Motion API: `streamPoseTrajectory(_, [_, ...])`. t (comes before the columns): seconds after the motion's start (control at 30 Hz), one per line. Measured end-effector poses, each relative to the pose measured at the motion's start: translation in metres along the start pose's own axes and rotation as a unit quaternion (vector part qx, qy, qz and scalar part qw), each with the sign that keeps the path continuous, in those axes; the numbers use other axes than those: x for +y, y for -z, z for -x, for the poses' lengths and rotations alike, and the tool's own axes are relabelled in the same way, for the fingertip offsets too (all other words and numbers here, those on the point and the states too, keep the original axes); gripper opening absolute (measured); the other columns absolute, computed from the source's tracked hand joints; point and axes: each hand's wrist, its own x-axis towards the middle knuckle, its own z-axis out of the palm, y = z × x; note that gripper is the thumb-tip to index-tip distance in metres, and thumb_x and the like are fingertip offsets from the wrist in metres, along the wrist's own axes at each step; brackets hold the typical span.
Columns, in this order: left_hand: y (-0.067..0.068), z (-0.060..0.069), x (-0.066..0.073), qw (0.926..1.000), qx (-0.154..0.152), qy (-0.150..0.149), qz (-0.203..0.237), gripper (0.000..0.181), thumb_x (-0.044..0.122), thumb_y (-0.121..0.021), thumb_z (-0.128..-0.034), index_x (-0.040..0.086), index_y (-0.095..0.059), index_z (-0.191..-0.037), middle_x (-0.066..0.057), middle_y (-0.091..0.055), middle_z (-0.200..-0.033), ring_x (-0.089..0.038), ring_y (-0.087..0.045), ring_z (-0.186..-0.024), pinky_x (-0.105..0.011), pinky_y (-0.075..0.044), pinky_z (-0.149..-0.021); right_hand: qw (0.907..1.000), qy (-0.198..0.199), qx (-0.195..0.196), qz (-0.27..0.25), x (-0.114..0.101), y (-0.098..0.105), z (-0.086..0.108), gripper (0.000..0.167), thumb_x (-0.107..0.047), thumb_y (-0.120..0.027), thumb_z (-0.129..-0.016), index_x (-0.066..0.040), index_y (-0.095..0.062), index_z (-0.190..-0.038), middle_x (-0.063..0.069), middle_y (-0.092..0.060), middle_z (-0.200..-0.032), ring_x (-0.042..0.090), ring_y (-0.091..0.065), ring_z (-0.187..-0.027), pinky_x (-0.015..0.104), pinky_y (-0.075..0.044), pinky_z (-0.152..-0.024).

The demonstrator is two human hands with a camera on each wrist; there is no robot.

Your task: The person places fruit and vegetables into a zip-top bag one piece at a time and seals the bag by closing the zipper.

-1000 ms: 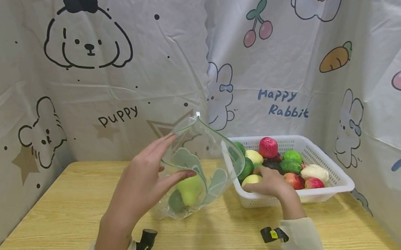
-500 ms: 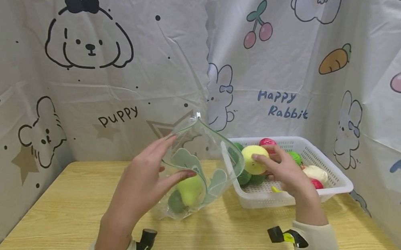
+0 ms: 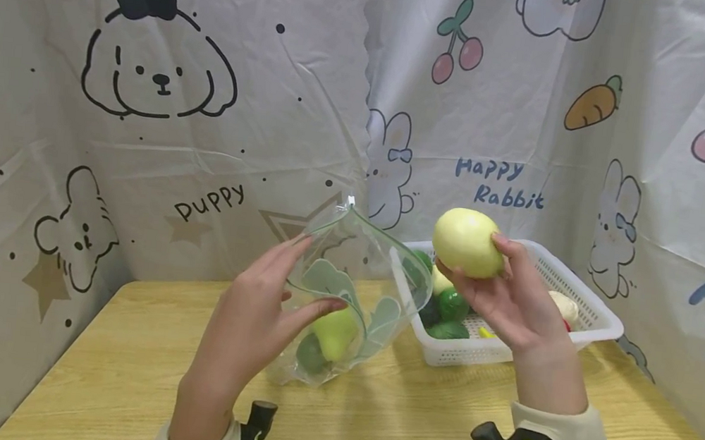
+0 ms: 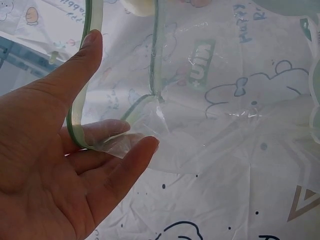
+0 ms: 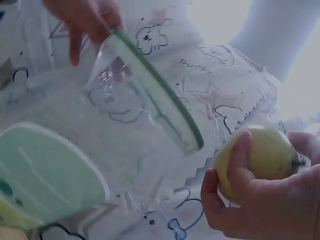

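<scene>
My left hand [image 3: 254, 317] holds the green-edged mouth of a clear zip bag [image 3: 387, 259] with thumb and fingers, keeping it spread apart. Inside the bag lie a yellow-green pear [image 3: 335, 335] and a dark green round fruit [image 3: 312, 354]. My right hand [image 3: 517, 299] grips a smooth pale yellow round fruit [image 3: 468, 242], raised above the basket and to the right of the bag's mouth. A short dark stem shows on this fruit in the right wrist view. In the left wrist view, the left hand's fingers [image 4: 115, 182] lie at the bag's edge.
A white perforated basket [image 3: 597, 328] stands behind and right of the bag, holding several fruits and vegetables, among them a green pepper [image 3: 453, 304]. The right hand hides part of its contents. Wood-grain table [image 3: 383, 428] lies below; printed curtains [image 3: 298, 123] enclose it.
My right hand has taken the yellow fruit from the basket, lifted it and turned so the fruit sits on its fingers. The left hand and bag have stayed in place.
</scene>
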Motion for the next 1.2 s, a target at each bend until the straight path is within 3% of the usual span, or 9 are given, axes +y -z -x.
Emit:
streamPoseTrajectory(0.07, [0.0, 0.0, 0.0, 1.0, 0.0, -0.001, 0.0, 0.084, 0.044, -0.084, -0.0812, 0.007, -0.05, -0.149, -0.01, -0.054, -0.149, -0.022, -0.071, -0.085, -0.036, -0.062, -0.075, 0.9917, 0.036, 0.002, 0.123, 0.004, -0.007, 0.002, 0.039, -0.023, -0.052, -0.106, -0.016, -0.043, -0.144, 0.014, -0.037, -0.141, 0.027, -0.057, -0.116, 0.026, -0.057, -0.092])
streamPoseTrajectory(0.1, [0.0, 0.0, 0.0, 1.0, 0.0, -0.001, 0.0, 0.084, 0.044, -0.084, -0.081, 0.007, -0.05, -0.149, -0.01, -0.054, -0.149, -0.022, -0.071, -0.085, -0.036, -0.062, -0.075, 0.9791, 0.059, 0.009, 0.194, 0.007, -0.01, 0.003, 0.04, -0.022, -0.053, -0.106, -0.014, -0.043, -0.143, 0.014, -0.039, -0.139, 0.025, -0.058, -0.114, 0.026, -0.057, -0.092])
streamPoseTrajectory(0.17, [0.001, 0.0, 0.0, 1.0, -0.001, -0.001, 0.0, 0.084, 0.044, -0.084, -0.0809, 0.007, -0.05, -0.149, -0.01, -0.054, -0.149, -0.022, -0.071, -0.085, -0.036, -0.062, -0.075, 0.9418, 0.106, 0.017, 0.318, 0.012, -0.017, 0.005, 0.042, -0.02, -0.052, -0.105, -0.011, -0.041, -0.145, 0.013, -0.044, -0.137, 0.021, -0.059, -0.112, 0.026, -0.057, -0.092])
streamPoseTrajectory(0.27, [0.001, -0.001, 0.0, 1.0, -0.002, 0.0, 0.0, 0.084, 0.043, -0.084, -0.0808, 0.007, -0.05, -0.149, -0.01, -0.054, -0.149, -0.022, -0.071, -0.086, -0.035, -0.062, -0.075, 0.8933, 0.142, 0.051, 0.423, 0.018, -0.025, 0.009, 0.046, -0.015, -0.06, -0.102, -0.012, -0.042, -0.144, 0.012, -0.053, -0.135, 0.021, -0.063, -0.109, 0.028, -0.057, -0.092])
streamPoseTrajectory(0.43, [0.0, -0.001, 0.0, 1.0, -0.003, -0.001, -0.001, 0.084, 0.043, -0.084, -0.0808, 0.007, -0.05, -0.149, -0.01, -0.054, -0.149, -0.022, -0.071, -0.086, -0.035, -0.062, -0.075, 0.8237, 0.16, 0.115, 0.532, 0.027, -0.038, 0.014, 0.062, -0.014, -0.076, -0.092, -0.018, -0.043, -0.144, 0.013, -0.059, -0.135, 0.023, -0.065, -0.11, 0.028, -0.057, -0.088])
streamPoseTrajectory(0.57, [0.0, -0.001, 0.0, 1.0, -0.002, -0.005, 0.0, 0.084, 0.043, -0.084, -0.0807, 0.007, -0.051, -0.149, -0.01, -0.054, -0.148, -0.022, -0.071, -0.087, -0.035, -0.062, -0.075, 0.7919, 0.184, 0.125, 0.569, 0.033, -0.041, 0.012, 0.067, -0.012, -0.082, -0.087, -0.012, -0.045, -0.143, 0.012, -0.061, -0.136, 0.024, -0.063, -0.114, 0.025, -0.056, -0.088])
streamPoseTrajectory(0.77, [0.0, -0.001, 0.0, 0.9999, 0.001, -0.011, 0.0, 0.085, 0.043, -0.084, -0.0804, 0.006, -0.051, -0.148, -0.011, -0.055, -0.148, -0.022, -0.071, -0.087, -0.034, -0.062, -0.074, 0.7208, 0.24, 0.108, 0.641, 0.04, -0.035, 0.007, 0.059, -0.013, -0.084, -0.083, -0.008, -0.059, -0.137, 0.008, -0.067, -0.125, 0.022, -0.063, -0.104, 0.03, -0.054, -0.084])
streamPoseTrajectory(0.93, [0.0, -0.001, -0.001, 0.9999, 0.002, -0.013, 0.003, 0.084, 0.042, -0.085, -0.0801, 0.006, -0.051, -0.148, -0.011, -0.055, -0.147, -0.023, -0.071, -0.088, -0.033, -0.062, -0.074, 0.6896, 0.248, 0.06, 0.678, 0.044, -0.032, 0.004, 0.059, -0.017, -0.084, -0.083, -0.015, -0.06, -0.136, 0.002, -0.066, -0.125, 0.018, -0.062, -0.103, 0.037, -0.053, -0.085])
streamPoseTrajectory(1.2, [-0.001, -0.001, -0.001, 0.9999, 0.002, -0.012, 0.007, 0.084, 0.043, -0.085, -0.0802, 0.007, -0.051, -0.148, -0.01, -0.055, -0.147, -0.023, -0.071, -0.088, -0.033, -0.062, -0.073, 0.6963, 0.232, 0.038, 0.678, 0.047, -0.029, 0.002, 0.069, -0.018, -0.088, -0.081, -0.02, -0.056, -0.141, 0.004, -0.064, -0.131, 0.022, -0.07, -0.099, 0.034, -0.06, -0.078])
